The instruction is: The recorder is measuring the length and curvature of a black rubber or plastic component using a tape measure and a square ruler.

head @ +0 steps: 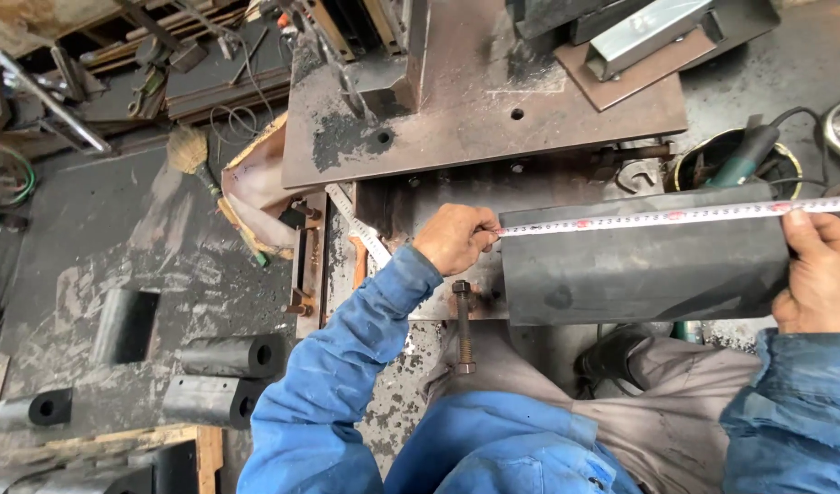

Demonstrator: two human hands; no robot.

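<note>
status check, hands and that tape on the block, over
Left hand pinches tape measure end at dark block left edge. Right hand holds tape at right edge. Tape stretched flat, nothing in the way.

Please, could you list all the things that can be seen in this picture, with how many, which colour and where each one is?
tape measure blade: 1, white with red marks, stretched along the top edge of the dark block
dark block: 1, dark grey, on the bench between the two hands
steel plate: 1, rusty brown with holes, top centre
long bolt: 1, rusty, beside the block's left end
steel ruler: 1, silver, left of the left hand
angle grinder: 1, green and black, upper right
broom: 1, straw-coloured head, on the floor at left
bored cylinders: 3, dark grey, on the floor lower left
left hand: holds the tape's end at the block's left edge
right hand: presses the tape at the block's right end
</note>
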